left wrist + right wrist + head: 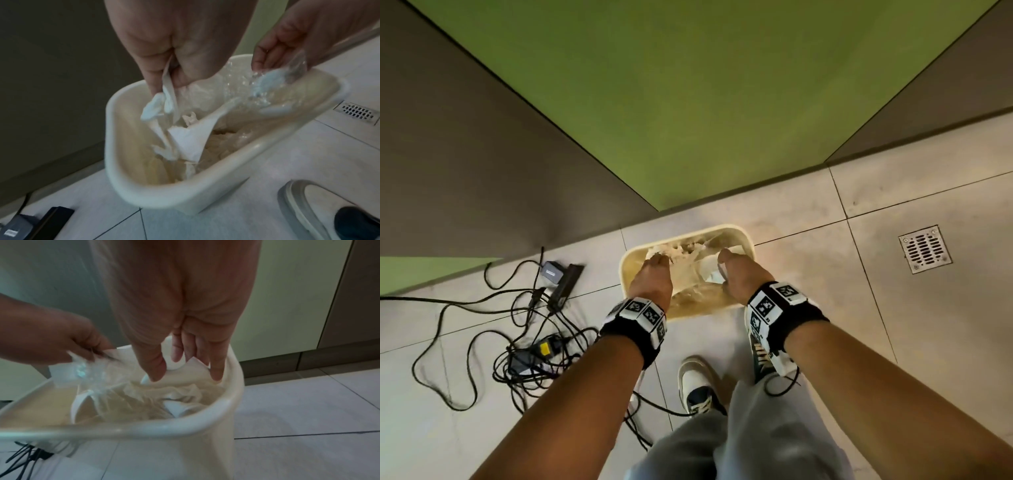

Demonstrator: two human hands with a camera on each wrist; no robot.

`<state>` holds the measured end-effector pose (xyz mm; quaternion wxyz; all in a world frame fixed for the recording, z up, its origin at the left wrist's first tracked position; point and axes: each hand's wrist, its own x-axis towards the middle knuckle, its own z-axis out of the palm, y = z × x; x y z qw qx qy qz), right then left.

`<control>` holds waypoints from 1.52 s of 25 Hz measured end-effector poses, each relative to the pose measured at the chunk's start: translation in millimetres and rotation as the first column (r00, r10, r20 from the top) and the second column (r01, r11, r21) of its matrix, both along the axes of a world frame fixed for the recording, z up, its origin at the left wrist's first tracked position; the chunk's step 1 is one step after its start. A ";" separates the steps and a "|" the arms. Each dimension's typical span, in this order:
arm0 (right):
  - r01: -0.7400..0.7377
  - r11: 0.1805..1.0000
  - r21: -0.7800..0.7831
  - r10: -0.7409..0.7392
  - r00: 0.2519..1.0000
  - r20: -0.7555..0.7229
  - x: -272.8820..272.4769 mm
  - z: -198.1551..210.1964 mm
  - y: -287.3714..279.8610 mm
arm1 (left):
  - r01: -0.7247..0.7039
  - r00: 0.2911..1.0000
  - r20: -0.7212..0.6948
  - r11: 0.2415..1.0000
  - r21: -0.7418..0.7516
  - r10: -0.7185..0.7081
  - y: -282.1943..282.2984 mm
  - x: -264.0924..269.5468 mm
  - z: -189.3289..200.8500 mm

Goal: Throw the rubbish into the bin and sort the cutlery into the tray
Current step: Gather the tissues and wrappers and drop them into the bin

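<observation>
Both hands hang over the cream bin (743, 240) on the floor. The left hand (652, 281) pinches white tissue (162, 104). The right hand (743, 277) pinches a clear wrapper (267, 81), fingers pointing down.

A metal floor drain (924, 249) is set into the tiled floor (825, 308) at the right. Tangled black cables (482, 329) and power adapters (553, 272) are strewn at the left, below green and brown wall panels (688, 102).
</observation>
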<state>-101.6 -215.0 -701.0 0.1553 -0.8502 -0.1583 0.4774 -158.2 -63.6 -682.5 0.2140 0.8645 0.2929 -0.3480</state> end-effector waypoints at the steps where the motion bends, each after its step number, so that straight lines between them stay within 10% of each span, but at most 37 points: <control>1: -0.019 1.000 -0.019 0.019 1.000 -0.001 3.0 -8.6 3.1 | -0.017 0.999 -0.035 1.000 0.002 0.017 -1.6 3.9 -10.5; 10: 0.023 1.000 0.003 -0.023 0.999 0.025 -18.0 36.2 -12.6 | 0.115 0.988 -0.103 0.993 -0.040 -0.118 -3.8 15.8 41.7; 15: 0.126 0.992 0.004 -0.126 0.992 0.025 -30.3 160.6 -37.0 | 0.120 0.983 -0.115 0.972 -0.201 -0.145 -3.8 8.3 174.5; 26: 0.122 0.915 0.386 -0.249 0.921 0.299 17.4 554.8 9.0 | 0.300 0.864 0.488 0.907 -0.294 -0.128 18.5 25.0 583.1; 31: 0.116 0.831 0.544 -0.401 0.804 0.440 34.4 661.9 4.1 | 0.278 0.732 0.678 0.935 -0.220 -0.058 30.1 31.6 671.8; 38: 0.205 0.813 0.546 -0.522 0.672 0.525 80.8 684.1 -26.4 | 0.177 0.616 0.783 0.984 -0.030 -0.087 25.9 99.0 714.5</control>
